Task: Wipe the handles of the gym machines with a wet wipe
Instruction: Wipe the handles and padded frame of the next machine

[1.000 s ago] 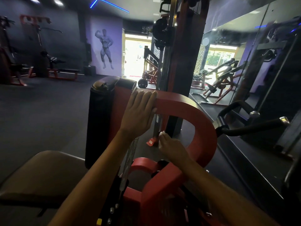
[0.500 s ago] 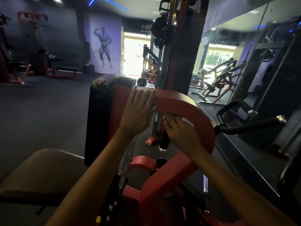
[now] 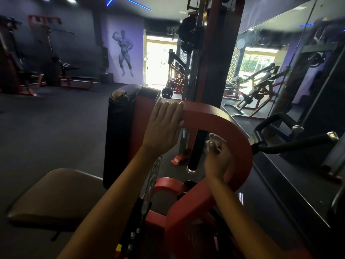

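Right hand (image 3: 217, 157) now off black handle (image 3: 197, 148) — pinching crumpled white wipe (image 3: 211, 142), left hand (image 3: 163, 126) flat on red frame (image 3: 233, 128).

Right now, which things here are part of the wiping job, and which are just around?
In use: wet wipe in the right hand; black handle; left hand on the red arm.
Just around: seat pad; bent handle; mirror.

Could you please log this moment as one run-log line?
left hand rests on red curved arm | right hand holds wet wipe beside black vertical handle
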`<act>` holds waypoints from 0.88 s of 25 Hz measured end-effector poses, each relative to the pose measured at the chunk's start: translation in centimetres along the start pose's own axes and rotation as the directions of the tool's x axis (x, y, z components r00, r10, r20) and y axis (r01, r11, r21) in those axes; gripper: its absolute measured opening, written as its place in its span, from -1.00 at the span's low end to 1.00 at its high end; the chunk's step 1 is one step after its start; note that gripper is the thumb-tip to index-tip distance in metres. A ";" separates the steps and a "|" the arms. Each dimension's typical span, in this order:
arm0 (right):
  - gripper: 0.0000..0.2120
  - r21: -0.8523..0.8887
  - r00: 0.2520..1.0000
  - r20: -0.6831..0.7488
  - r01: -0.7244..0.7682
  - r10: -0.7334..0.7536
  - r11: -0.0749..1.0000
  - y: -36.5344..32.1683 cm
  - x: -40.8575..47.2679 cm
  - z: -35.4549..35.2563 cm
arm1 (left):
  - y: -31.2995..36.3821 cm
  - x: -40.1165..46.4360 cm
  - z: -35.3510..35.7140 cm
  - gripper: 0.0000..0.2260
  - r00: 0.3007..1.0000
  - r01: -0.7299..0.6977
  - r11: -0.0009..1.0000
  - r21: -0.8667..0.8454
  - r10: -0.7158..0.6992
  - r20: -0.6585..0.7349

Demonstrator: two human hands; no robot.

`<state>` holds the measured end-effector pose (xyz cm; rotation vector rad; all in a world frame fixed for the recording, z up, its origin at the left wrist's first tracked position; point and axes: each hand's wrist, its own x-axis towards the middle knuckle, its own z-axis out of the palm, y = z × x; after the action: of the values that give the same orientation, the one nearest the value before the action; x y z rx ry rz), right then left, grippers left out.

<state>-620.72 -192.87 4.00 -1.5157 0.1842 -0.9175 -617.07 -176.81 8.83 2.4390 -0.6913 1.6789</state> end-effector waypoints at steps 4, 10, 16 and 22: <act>-0.79 -0.150 0.986 0.161 0.067 -0.042 0.986 1.7 -2.4 -2.5 | 0.9 0.1 -0.8 -0.61 0.996 0.084 0.995 -0.055 -0.081 0.047; -0.87 -0.225 0.911 0.410 0.151 -0.047 0.963 2.4 -1.4 -4.8 | 3.1 -4.2 -5.3 -0.63 0.938 0.288 0.939 -0.189 -0.236 0.255; -0.82 -0.208 0.719 0.686 0.341 -0.111 0.917 0.6 -10.0 -3.3 | 3.2 -22.4 -15.9 -0.70 0.494 0.814 0.580 0.015 -0.706 0.508; -0.92 0.015 0.272 0.959 0.233 -0.080 0.972 -3.2 -26.1 2.4 | 2.1 -30.5 -33.9 -0.66 0.225 0.927 0.292 0.233 -0.935 0.275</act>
<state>-637.84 -174.44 -4.05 -1.9948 -0.8595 0.0459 -655.91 -158.07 -6.06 2.2720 0.7758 0.6759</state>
